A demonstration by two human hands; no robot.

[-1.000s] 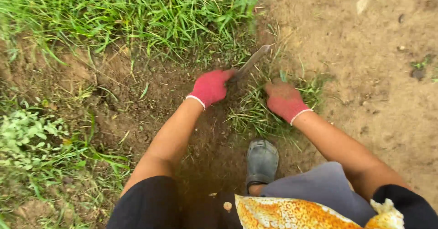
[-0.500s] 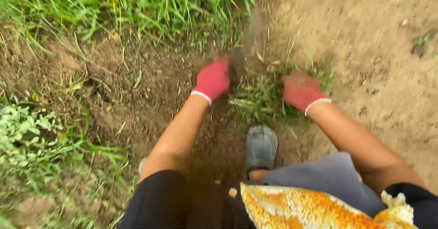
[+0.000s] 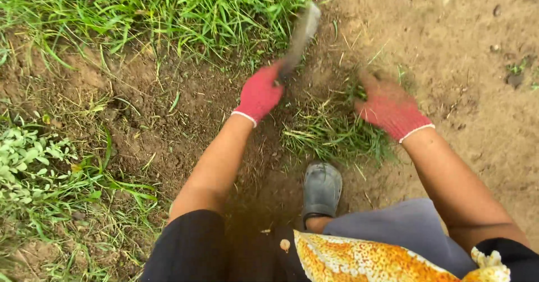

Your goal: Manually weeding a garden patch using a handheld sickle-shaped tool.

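Note:
My left hand (image 3: pixel 259 94), in a red glove, is closed on the handle of a blade tool (image 3: pixel 301 35) that points up and away over the soil; the blade is blurred. My right hand (image 3: pixel 389 108), also in a red glove, presses down on a clump of cut grass (image 3: pixel 331 133) lying on the bare dirt, fingers curled into it. The two hands are a short way apart, with the grass clump between and below them. My grey shoe (image 3: pixel 321 189) stands just under the clump.
Tall green grass (image 3: pixel 168 12) grows along the top left. Low leafy weeds (image 3: pixel 28 164) fill the left edge. Bare brown soil (image 3: pixel 466 51) with small stones spreads to the right. My knees in dark and grey cloth fill the bottom.
The blade has swung upward and away from the ground. My right hand has shifted slightly right onto the grass clump. The view has moved a little closer.

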